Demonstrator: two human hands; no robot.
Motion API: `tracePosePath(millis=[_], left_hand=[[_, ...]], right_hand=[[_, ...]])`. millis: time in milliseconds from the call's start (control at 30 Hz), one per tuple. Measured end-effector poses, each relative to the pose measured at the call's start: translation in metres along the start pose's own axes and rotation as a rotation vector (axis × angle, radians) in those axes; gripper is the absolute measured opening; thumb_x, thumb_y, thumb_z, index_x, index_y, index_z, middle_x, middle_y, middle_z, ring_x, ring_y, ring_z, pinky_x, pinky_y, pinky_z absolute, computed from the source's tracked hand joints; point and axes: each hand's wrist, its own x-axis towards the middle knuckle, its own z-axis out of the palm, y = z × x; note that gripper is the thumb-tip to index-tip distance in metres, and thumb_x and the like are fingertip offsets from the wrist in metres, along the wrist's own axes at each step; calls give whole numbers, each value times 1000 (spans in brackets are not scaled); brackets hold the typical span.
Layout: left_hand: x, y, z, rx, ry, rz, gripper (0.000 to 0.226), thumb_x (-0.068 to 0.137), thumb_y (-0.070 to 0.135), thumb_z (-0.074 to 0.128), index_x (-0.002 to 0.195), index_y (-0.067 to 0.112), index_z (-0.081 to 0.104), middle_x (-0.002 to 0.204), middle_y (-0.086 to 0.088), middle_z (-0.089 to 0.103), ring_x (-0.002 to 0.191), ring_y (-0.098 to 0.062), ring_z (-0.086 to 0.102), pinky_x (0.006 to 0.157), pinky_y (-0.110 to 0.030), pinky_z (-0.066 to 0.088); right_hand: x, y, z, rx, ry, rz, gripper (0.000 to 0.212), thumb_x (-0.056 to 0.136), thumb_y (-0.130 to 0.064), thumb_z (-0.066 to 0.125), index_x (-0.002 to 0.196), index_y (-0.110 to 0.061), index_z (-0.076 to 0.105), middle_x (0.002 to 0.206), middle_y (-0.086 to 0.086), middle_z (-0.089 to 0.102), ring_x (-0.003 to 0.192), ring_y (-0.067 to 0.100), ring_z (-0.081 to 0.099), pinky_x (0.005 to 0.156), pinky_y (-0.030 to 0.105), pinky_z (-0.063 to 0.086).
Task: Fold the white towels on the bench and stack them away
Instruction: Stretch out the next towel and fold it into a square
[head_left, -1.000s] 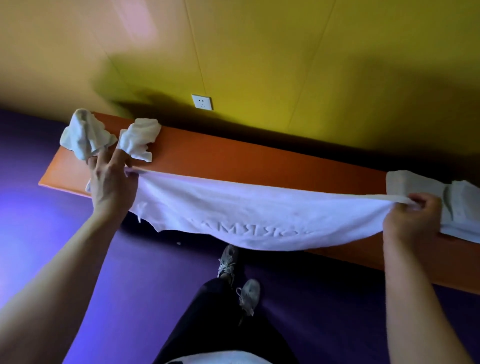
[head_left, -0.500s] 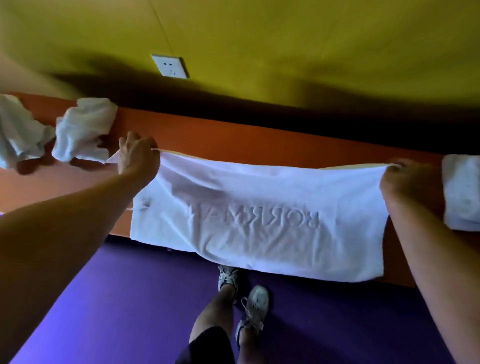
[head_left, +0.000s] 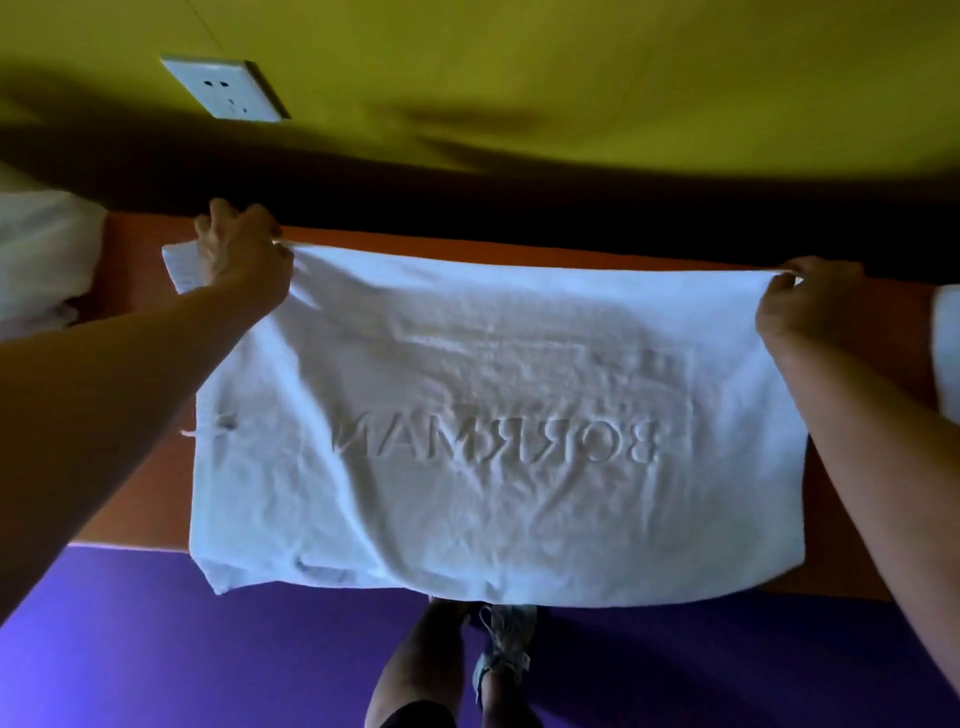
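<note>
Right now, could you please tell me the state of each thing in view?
Towel: spread over the bench, near edge overhanging.
Left hand: pinching the towel's far left corner.
Right hand: pinching its far right corner.
Crumpled towel: unfolded, far left.
Bench: mostly covered.

A crumpled white towel at the left edge and a folded towel at the right edge are cut off.
</note>
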Motion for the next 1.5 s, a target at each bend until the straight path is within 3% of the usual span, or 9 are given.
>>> tracePosePath(millis=[67, 167, 400, 600, 900, 1100, 1267, 1433, 1500], left_hand=[[1, -2, 5, -34, -40, 39, 44, 90, 17, 67, 132, 13, 53, 139, -24, 39, 125, -48, 38, 104, -53, 38], [-22, -1, 13, -36, -89, 121, 66, 89, 21, 70, 146, 17, 37, 151, -22, 29, 135, -46, 31, 107, -54, 32], [-147, 24, 53, -24, -238, 219, 64, 89, 31, 68, 148, 20, 44, 156, -15, 34, 140, -40, 32, 106, -56, 33], [-209, 56, 85, -4, -345, 228, 80, 93, 41, 63, 159, 24, 21, 165, -15, 15, 147, -41, 21, 112, -58, 28], [-324, 195, 111, -8, -437, 401, 69, 95, 41, 59, 156, 25, 29, 165, -10, 17, 150, -33, 20, 115, -46, 28], [-422, 296, 127, -126, -472, 443, 50, 90, 35, 64, 135, 18, 55, 136, -10, 51, 119, -35, 50, 99, -44, 42], [-488, 362, 155, -129, -634, 522, 57, 86, 50, 60, 134, 24, 43, 127, -3, 46, 110, -26, 48, 91, -38, 43], [-497, 382, 172, -45, -521, 374, 52, 82, 10, 65, 130, 19, 46, 123, -6, 51, 103, -28, 52, 87, -40, 46], [-494, 383, 172, -76, -491, 364, 54, 72, 8, 76, 121, 15, 55, 114, -5, 58, 93, -26, 58, 79, -37, 50]], right_hand=[[-1, -2, 4, -45, 6, 21, 40, 95, -22, 51, 135, -17, 58, 153, 19, 38, 138, 40, 38, 117, 43, 26], [-12, -6, 10, 15, -92, 4, 50, 94, -16, 55, 144, -11, 49, 153, 22, 37, 141, 38, 34, 116, 40, 24], [-71, 28, 39, -32, -391, -113, 56, 95, -21, 60, 149, -20, 46, 155, 12, 40, 140, 34, 42, 112, 48, 37], [-62, 59, 37, -81, -457, -192, 62, 98, -26, 58, 155, -23, 34, 163, 9, 29, 148, 30, 31, 118, 45, 32], [-14, 113, 23, -2, -505, -391, 48, 99, -23, 56, 146, -22, 49, 151, 8, 45, 137, 29, 46, 109, 39, 42], [17, 128, 33, 183, -542, -430, 42, 98, -20, 58, 140, -19, 54, 143, 9, 51, 124, 27, 57, 96, 34, 49], [34, 131, 40, 363, -539, -374, 34, 96, -14, 57, 131, -14, 56, 119, 5, 60, 101, 17, 58, 83, 25, 41], [40, 128, 38, 402, -510, -350, 35, 97, -16, 59, 129, -11, 50, 95, -5, 55, 87, 15, 56, 79, 29, 43], [44, 126, 34, 346, -478, -309, 41, 97, -24, 60, 133, -12, 45, 111, 2, 62, 97, 24, 62, 82, 35, 50]])
